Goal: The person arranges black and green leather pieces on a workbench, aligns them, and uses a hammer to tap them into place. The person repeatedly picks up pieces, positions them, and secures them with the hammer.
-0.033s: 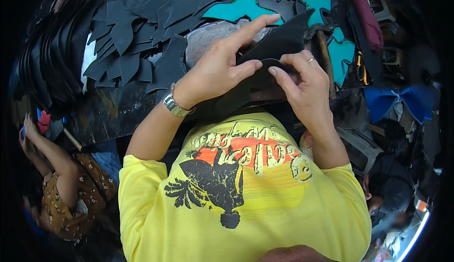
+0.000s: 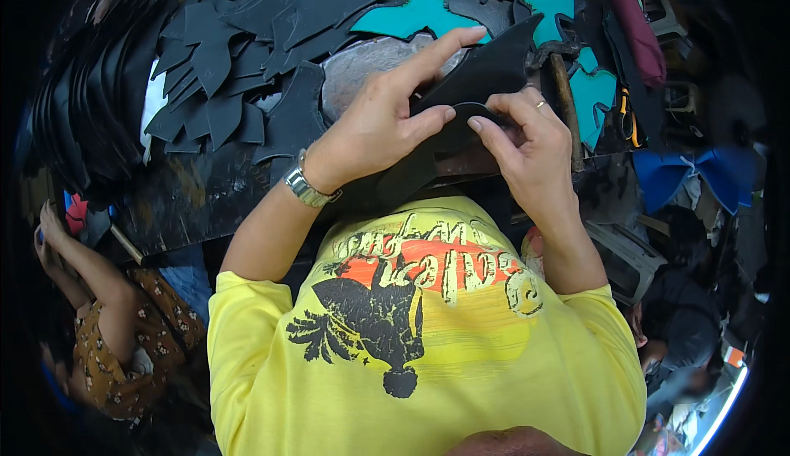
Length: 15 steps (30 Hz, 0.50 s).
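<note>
A black leather-like cut piece (image 2: pixel 490 69) is held up at the table's near edge, its pointed end toward the far right. My left hand (image 2: pixel 383 123) grips it, with the thumb on the near edge and the index finger stretched along the far side. My right hand (image 2: pixel 533 139), wearing a ring, pinches the curved edge between thumb and bent fingers. The two thumbs are close together there. The right fingertips are partly hidden by the piece. Behind it lies a grey stone-like slab (image 2: pixel 350 73), partly covered by my left hand.
Stacked black pieces (image 2: pixel 90 86) and loose black pieces (image 2: pixel 210 61) cover the table's left. Teal pieces (image 2: pixel 411 18) lie farther back. At the right are a hammer (image 2: pixel 566 102) and yellow-handled scissors (image 2: pixel 629 118). Another person's arm (image 2: pixel 103 275) is at the lower left.
Almost nothing differs. My left wrist and forearm have shifted very slightly; both hands keep their hold on the black piece.
</note>
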Tool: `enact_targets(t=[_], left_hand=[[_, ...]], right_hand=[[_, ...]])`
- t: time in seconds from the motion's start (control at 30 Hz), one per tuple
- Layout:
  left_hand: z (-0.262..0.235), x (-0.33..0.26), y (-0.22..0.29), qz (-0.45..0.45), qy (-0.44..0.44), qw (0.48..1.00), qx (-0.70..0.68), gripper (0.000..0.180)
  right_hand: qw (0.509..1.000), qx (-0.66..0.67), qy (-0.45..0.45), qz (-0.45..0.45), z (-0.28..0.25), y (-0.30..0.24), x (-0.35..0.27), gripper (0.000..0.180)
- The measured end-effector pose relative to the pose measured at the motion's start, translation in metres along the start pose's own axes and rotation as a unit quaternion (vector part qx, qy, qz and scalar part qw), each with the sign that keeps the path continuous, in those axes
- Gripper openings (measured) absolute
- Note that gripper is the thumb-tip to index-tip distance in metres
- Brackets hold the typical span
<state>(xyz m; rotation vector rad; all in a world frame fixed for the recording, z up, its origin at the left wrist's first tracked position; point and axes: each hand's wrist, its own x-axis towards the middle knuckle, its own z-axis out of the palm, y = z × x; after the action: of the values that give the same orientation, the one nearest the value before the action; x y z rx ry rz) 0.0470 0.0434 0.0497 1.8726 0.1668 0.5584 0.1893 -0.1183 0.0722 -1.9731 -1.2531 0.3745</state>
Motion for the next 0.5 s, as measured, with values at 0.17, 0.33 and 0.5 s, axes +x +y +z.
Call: enact_targets(t=[0.17, 0.33, 0.5], left_hand=[[0.006, -0.007, -0.002, 0.029, -0.007, 1.000, -0.007, 0.077], [0.008, -0.011, -0.001, 0.061, 0.018, 0.998, -0.002, 0.074], [-0.003, -0.015, -0.005, 0.009, -0.070, 0.996, 0.054, 0.063]], right_hand=[[0.995, 0.092, -0.022, 0.022, 0.001, 0.012, -0.003, 0.019], [0.954, 0.273, -0.025, 0.123, 0.006, 0.020, -0.007, 0.019], [0.909, 0.388, -0.013, 0.153, 0.011, 0.019, -0.012, 0.022]])
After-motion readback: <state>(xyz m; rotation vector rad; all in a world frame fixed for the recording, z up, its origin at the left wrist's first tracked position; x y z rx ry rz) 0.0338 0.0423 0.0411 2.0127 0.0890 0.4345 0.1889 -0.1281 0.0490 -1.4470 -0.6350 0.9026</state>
